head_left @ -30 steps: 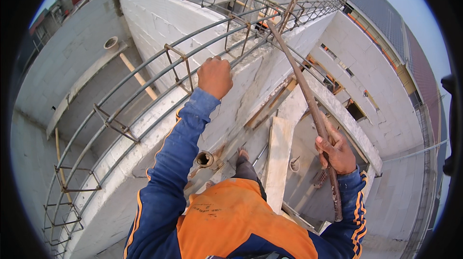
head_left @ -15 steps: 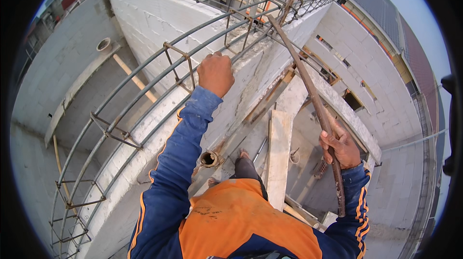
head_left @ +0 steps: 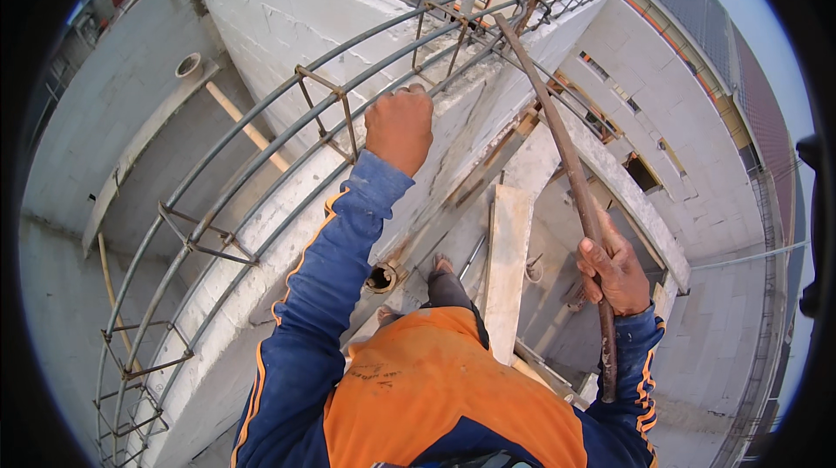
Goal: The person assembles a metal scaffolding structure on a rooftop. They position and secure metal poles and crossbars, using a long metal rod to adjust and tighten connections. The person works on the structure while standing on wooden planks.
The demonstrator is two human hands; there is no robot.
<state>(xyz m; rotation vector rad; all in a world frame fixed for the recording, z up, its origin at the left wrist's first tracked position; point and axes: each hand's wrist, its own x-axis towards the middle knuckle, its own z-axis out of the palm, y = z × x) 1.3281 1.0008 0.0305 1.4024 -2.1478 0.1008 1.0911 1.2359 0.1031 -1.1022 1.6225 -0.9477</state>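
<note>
My left hand is closed in a fist over the near bar of a long rebar cage, just right of a square stirrup. The curled fingers are mostly hidden behind the knuckles. My right hand grips a long, rusty brown metal bar near its lower end, thumb on top. That bar slants up and leftward. Its far end meets or overlaps the cage, where several bars and ties crowd together; contact there is hard to tell.
The cage runs along a white block wall. Below lie a wooden plank, an upright pipe end and a bucket. At left, a ledge carries a round pipe opening. A grey block wall stands at right.
My left hand has shifted slightly right along the cage, still closed. My right hand keeps its hold, and the rusty bar has hardly moved. The view has tilted slightly.
</note>
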